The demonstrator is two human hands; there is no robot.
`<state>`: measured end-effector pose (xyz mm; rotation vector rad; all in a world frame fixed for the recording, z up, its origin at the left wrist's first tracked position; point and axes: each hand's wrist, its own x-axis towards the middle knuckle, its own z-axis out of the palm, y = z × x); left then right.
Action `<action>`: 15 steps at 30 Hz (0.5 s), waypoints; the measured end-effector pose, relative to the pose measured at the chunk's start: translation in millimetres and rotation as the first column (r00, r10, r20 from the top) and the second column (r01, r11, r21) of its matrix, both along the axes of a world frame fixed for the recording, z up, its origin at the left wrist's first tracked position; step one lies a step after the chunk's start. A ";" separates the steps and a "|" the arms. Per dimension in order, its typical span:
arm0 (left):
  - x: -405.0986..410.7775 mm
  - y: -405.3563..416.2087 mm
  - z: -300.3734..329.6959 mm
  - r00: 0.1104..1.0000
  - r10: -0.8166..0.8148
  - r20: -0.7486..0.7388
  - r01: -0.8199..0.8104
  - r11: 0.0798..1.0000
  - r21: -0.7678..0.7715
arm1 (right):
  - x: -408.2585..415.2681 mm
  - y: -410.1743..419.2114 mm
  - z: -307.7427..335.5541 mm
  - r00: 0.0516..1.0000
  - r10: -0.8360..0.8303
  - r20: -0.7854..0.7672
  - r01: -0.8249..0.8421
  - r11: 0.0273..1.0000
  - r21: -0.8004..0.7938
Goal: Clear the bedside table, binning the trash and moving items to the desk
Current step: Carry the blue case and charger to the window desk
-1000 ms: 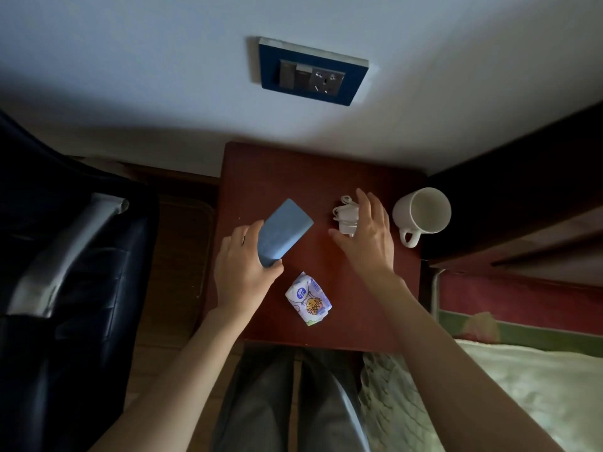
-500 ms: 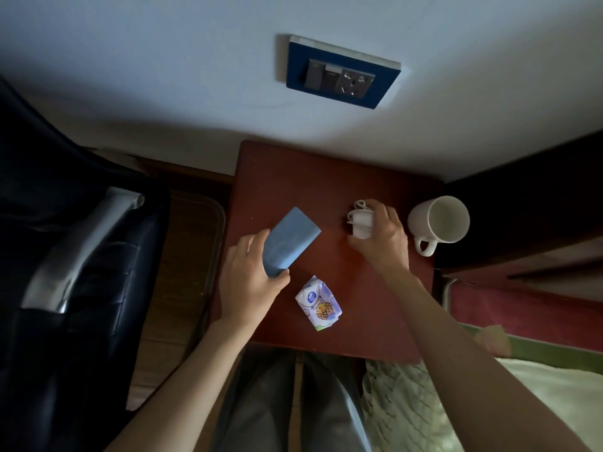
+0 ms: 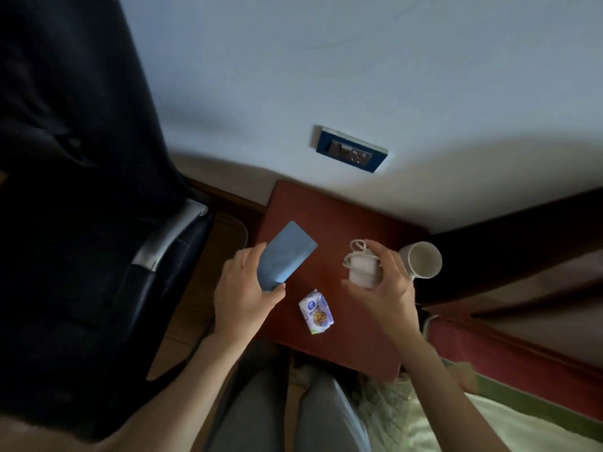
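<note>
The red-brown bedside table point(image 3: 346, 210) stands against the white wall. My left hand point(image 3: 243, 291) holds a flat blue rectangular object point(image 3: 285, 254) above the table's left side. My right hand point(image 3: 386, 288) is closed around a white charger with its coiled cable point(image 3: 360, 267), lifted off the tabletop. A crumpled white and purple snack wrapper point(image 3: 316, 312) lies on the table between my hands. A white mug point(image 3: 422, 259) stands at the table's right edge, just beyond my right hand.
A dark chair with a grey armrest point(image 3: 166, 239) fills the left. A blue wall socket plate point(image 3: 351, 153) sits above the table. Dark wooden bed frame point(image 3: 522, 230) and pale bedding point(image 3: 456, 419) lie to the right. My legs are below the table.
My right hand closed on the white charger and lifted it off the table. The left hand kept hold of the blue object. The camera tilted so the table sits lower in view.
</note>
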<state>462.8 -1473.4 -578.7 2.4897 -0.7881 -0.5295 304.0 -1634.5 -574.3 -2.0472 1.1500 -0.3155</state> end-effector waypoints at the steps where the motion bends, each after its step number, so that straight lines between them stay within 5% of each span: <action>1: -3.0 6.6 13.1 1.000 0.016 0.012 -0.016 1.000 -0.002 | -1.2 3.2 14.0 1.000 0.021 0.022 -0.021 1.000 -0.003; 9: -50.3 78.2 113.6 0.956 0.290 0.048 -0.289 0.957 -0.029 | -16.1 30.1 102.6 0.955 0.273 0.116 -0.269 0.962 -0.050; 15: -107.8 145.7 161.0 0.842 0.539 -0.012 -0.537 0.837 -0.101 | -21.4 62.8 152.1 0.819 0.559 0.127 -0.560 0.828 -0.029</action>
